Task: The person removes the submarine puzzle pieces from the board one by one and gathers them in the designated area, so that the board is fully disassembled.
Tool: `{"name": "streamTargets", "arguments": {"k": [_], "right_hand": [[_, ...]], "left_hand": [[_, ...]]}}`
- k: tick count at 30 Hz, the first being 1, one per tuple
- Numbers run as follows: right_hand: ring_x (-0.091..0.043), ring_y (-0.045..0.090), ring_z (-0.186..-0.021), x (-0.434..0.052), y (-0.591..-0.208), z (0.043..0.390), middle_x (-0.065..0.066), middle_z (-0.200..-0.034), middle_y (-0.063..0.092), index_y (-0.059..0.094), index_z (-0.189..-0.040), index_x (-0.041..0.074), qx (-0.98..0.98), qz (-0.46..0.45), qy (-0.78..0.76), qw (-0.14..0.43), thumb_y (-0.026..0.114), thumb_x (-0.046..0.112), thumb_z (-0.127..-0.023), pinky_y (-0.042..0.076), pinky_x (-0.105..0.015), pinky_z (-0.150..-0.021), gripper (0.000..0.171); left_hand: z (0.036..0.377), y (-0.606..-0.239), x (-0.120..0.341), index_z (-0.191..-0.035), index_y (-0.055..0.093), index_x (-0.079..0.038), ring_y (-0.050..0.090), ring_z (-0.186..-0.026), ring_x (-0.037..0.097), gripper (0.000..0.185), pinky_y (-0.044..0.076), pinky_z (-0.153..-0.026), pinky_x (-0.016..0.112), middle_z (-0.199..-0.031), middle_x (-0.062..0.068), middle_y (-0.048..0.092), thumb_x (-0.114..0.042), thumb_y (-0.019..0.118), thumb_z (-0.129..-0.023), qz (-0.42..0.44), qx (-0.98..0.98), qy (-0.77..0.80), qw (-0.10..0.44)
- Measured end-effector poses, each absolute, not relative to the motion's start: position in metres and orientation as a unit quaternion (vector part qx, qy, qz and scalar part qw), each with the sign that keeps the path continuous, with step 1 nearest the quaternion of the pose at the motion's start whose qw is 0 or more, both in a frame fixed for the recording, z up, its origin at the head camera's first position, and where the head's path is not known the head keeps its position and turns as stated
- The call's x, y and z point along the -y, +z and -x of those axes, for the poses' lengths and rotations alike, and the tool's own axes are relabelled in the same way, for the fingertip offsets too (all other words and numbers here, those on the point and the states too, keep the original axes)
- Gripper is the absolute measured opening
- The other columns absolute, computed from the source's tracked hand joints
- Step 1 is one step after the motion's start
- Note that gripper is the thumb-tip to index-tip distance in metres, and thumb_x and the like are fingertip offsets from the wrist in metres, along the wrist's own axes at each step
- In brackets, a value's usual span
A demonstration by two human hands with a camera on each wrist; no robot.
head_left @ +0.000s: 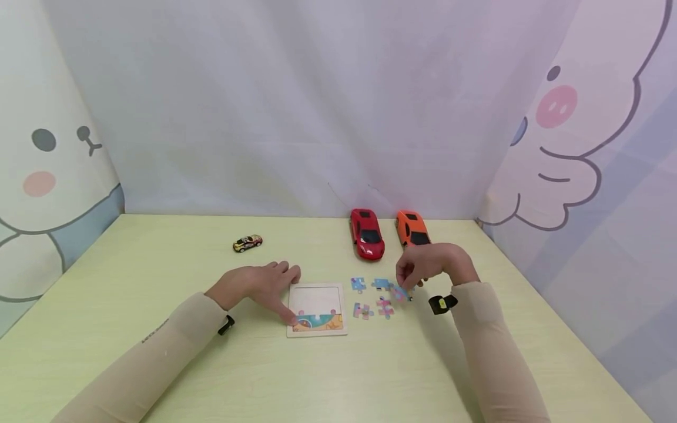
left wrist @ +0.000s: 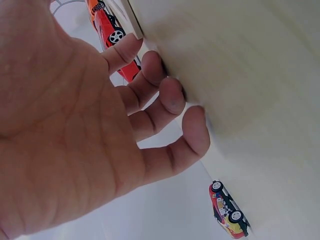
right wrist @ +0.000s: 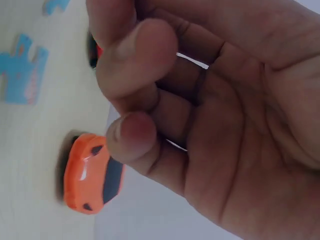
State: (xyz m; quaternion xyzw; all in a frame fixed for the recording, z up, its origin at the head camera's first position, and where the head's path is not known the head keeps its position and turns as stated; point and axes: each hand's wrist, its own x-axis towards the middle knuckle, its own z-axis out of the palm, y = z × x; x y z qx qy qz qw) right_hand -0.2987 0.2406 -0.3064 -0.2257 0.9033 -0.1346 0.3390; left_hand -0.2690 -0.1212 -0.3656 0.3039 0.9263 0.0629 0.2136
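The puzzle is only just begun, by the look of it: the bottom row of the square wooden puzzle tray (head_left: 317, 309) is filled with coloured pieces and the pale recess above them is bare. Five loose pieces (head_left: 374, 297) lie on the tabletop (head_left: 158, 264) just right of the tray (flat, knobbed shapes in blue and pink, apparently card or thin wood).

The left hand (head_left: 261, 286) rests with straight, relaxed fingers spread on the tabletop, fingertips touching the tray's left edge near its front corner. The right hand (head_left: 431, 264) hangs over the rightmost loose piece (head_left: 400, 293), fingers curled down, thumb and forefinger drawn together at it; whether they already pinch it I cannot tell.

Toward the far edge stand a glossy red toy car (head_left: 367, 232) and an orange toy car (head_left: 412, 229) side by side, smooth and hard-shelled. A small yellow patterned toy car (head_left: 247, 242) sits well apart to the left. The tabletop is pale green, with a faint wood grain.
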Motion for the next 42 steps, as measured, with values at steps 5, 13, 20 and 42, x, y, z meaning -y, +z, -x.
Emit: {"name": "streamTargets", "arguments": {"k": [5,13,20,42], "right_hand": [[-0.013,0.047,-0.061,-0.248,-0.316,0.305,0.003,-0.071,0.058,0.071,-0.082,0.012,-0.896,0.212,-0.137,0.364,0.073,0.010,-0.089,0.040,-0.030,-0.062,0.007],[-0.012,0.046,-0.061,-0.252,-0.324,0.310,0.003,-0.073,0.059,0.072,-0.084,0.011,-0.886,0.199,-0.141,0.395,0.074,0.011,-0.089,0.039,-0.026,-0.060,0.005],[-0.013,0.047,-0.064,-0.259,-0.329,0.313,0.003,-0.074,0.058,0.072,-0.086,0.012,-0.886,0.178,-0.142,0.403,0.076,0.016,-0.089,0.041,-0.027,-0.063,0.006],[-0.015,0.050,-0.071,-0.248,-0.337,0.319,0.003,-0.077,0.057,0.072,-0.097,0.009,-0.853,0.251,-0.222,0.400,0.068,0.015,-0.096,0.038,-0.028,-0.066,0.007]], "left_hand": [[0.268,-0.365,0.122,-0.116,0.037,-0.015,0.042,-0.097,0.023,0.075,0.039,-0.080,0.042,-0.101,0.005,0.040,-0.066,0.076,-0.076,-0.309,-0.925,0.064,0.211],[0.268,-0.364,0.121,-0.114,0.038,-0.015,0.041,-0.095,0.023,0.075,0.039,-0.078,0.041,-0.100,0.006,0.040,-0.067,0.075,-0.076,-0.311,-0.924,0.059,0.214],[0.267,-0.362,0.120,-0.114,0.037,-0.015,0.041,-0.094,0.023,0.074,0.038,-0.078,0.040,-0.100,0.006,0.040,-0.066,0.076,-0.076,-0.313,-0.923,0.060,0.216],[0.267,-0.363,0.121,-0.114,0.038,-0.015,0.041,-0.096,0.022,0.074,0.039,-0.078,0.041,-0.100,0.005,0.040,-0.065,0.077,-0.076,-0.310,-0.925,0.067,0.211]]}}
